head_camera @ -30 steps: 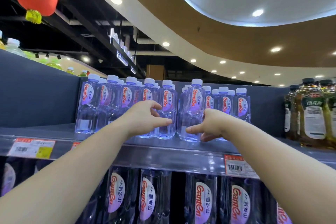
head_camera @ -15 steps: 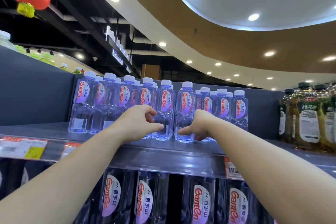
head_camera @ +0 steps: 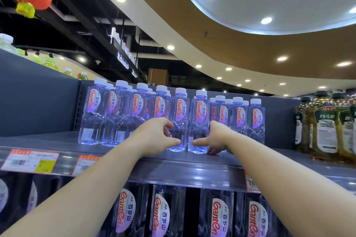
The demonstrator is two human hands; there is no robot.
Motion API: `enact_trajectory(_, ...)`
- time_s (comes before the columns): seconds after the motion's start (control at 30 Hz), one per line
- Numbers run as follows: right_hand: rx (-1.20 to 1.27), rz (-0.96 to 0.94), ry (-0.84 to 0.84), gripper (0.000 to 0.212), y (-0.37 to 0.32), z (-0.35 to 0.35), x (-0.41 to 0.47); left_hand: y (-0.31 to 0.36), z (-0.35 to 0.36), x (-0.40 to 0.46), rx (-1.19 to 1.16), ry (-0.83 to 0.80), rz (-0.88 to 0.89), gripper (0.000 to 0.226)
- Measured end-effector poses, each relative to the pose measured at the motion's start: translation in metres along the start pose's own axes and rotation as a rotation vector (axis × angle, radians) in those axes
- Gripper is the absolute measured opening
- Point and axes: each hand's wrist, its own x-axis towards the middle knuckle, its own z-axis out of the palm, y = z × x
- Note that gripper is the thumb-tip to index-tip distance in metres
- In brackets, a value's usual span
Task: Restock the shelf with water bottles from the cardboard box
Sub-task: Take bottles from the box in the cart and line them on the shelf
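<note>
water bottles (head_camera: pixel 179 121) stand upright in a packed row on the upper shelf (head_camera: pixel 173 161), white caps up, red-lettered labels mostly facing out; the row runs from the grey side panel on the left toward the right, with bare shelf left of it. left hand (head_camera: pixel 154 136) sits at the base of one front bottle, fingers (head_camera: pixel 174 141) apart and curled, not closed on it; thumb tip near its lower wall, contact unclear. right hand (head_camera: pixel 213 138) mirrors it at the neighbouring bottle (head_camera: pixel 199 123), index finger stretched toward the gap between the two, other fingers hidden behind the bottle, so grip cannot be told. likely purpose: nudging these two front bottles square and close, low down where a push will not tip them. cardboard box not in view. amber drink bottles (head_camera: pixel 325 121) stand well apart on the right; larger bottles of the same brand (head_camera: pixel 163 215) fill the shelf below. price tags (head_camera: pixel 28 159) line the shelf edge.
</note>
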Motion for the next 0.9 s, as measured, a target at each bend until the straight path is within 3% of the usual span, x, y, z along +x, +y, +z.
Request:
enact_trajectory(0.2, 0.056, 0.034, 0.047, 0.084, 0.006, -0.013, -0.014, -0.002, -0.001, 0.002, 0.041, -0.03, 0.005, 0.057)
enact_trajectory(0.47, -0.099, -0.169, 0.29, 0.072, 0.041, -0.032, -0.084, 0.056, 0.015, -0.029, 0.175, 0.106, 0.049, 0.057)
enact_trajectory(0.6, -0.306, -0.227, 0.433, 0.064, 0.092, -0.052, -0.133, 0.117, 0.066, -0.058, 0.275, 0.159, 0.172, 0.06)
enact_trajectory(0.73, -0.512, -0.139, 0.457, 0.062, 0.171, -0.091, -0.203, 0.204, 0.141, -0.098, 0.417, 0.129, 0.267, 0.064)
enact_trajectory(0.9, -0.594, 0.057, 0.437, 0.064, 0.296, -0.153, -0.3, 0.333, 0.244, -0.151, 0.355, 0.019, 0.365, 0.066)
